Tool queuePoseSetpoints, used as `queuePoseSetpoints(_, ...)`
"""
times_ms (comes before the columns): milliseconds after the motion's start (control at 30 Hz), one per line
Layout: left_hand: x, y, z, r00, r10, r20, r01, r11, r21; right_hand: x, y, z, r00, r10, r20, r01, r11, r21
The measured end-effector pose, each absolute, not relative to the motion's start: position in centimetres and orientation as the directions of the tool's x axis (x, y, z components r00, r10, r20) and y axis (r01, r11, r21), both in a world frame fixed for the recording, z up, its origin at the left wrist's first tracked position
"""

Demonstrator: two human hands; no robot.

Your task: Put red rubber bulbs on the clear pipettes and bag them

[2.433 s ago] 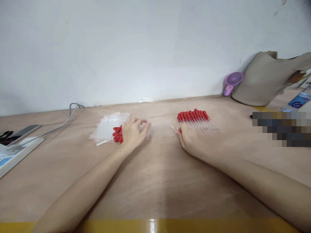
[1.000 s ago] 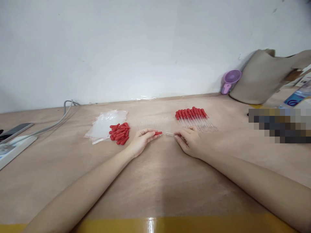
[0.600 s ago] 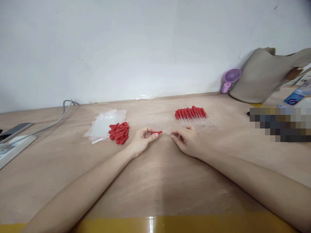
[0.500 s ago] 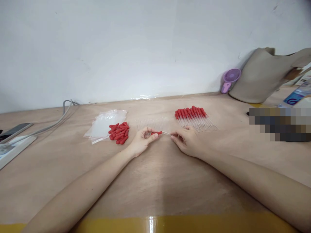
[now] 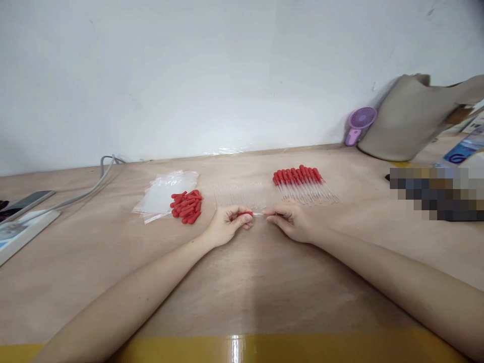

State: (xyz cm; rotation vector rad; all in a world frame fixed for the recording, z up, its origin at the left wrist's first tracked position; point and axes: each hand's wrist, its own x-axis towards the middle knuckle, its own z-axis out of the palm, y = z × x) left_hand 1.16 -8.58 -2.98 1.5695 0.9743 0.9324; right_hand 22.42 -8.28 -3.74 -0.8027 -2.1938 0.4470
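Note:
My left hand (image 5: pixel 229 225) is closed round a red rubber dropper bulb (image 5: pixel 245 214), most of it hidden by the fingers. My right hand (image 5: pixel 293 221) pinches a thin clear dropper tube (image 5: pixel 259 215), whose left end meets the mouth of the bulb. Just behind my hands lies a row of clear tubes (image 5: pixel 240 194). A pile of loose red bulbs (image 5: pixel 187 206) is left of my left hand. Behind my right hand, several droppers (image 5: pixel 302 182) lie side by side, red bulbs fitted on clear tubes.
Clear zip bags (image 5: pixel 161 194) lie under and beside the bulb pile. At the left are a grey cable (image 5: pixel 88 190), a phone (image 5: pixel 32 201) and a white box-like object (image 5: pixel 30 229). A purple hand fan (image 5: pixel 361 121) and a beige bag (image 5: pixel 401 121) stand back right, against the wall.
My hands have come slightly nearer to me. The tube and bulb, tilted before, are now nearly in line, and my left fingers have closed further over the bulb.

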Motion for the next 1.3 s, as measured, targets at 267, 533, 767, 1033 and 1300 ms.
queuePoseSetpoints(267,1.3,-9.2,-3.0,0.427,0.899,0.092,0.250,-0.215,0.944,22.9,-8.3,-3.6,-0.577,0.583,0.572,0.585,0.784,-0.210)
queuePoseSetpoints(533,1.0,-8.7,-3.1,0.375,0.897,0.233,0.405,-0.385,0.829,22.7,-8.4,-4.2,-0.499,0.510,0.701,0.587,0.794,-0.161)
queuePoseSetpoints(767,0.9,-8.7,-3.2,0.345,0.922,0.176,0.370,-0.306,0.877,22.9,-8.2,-4.4,-0.517,0.530,0.672,0.553,0.806,-0.210)
queuePoseSetpoints(1033,1.4,-9.5,-2.8,0.419,0.892,0.171,0.286,-0.308,0.907,22.3,-8.9,-3.8,-0.555,0.498,0.666,0.529,0.830,-0.179)
queuePoseSetpoints(1300,1.4,-9.6,-3.0,0.429,0.879,0.208,0.318,-0.363,0.876,21.6,-9.2,-3.7,-0.550,0.579,0.602,0.534,0.798,-0.280)
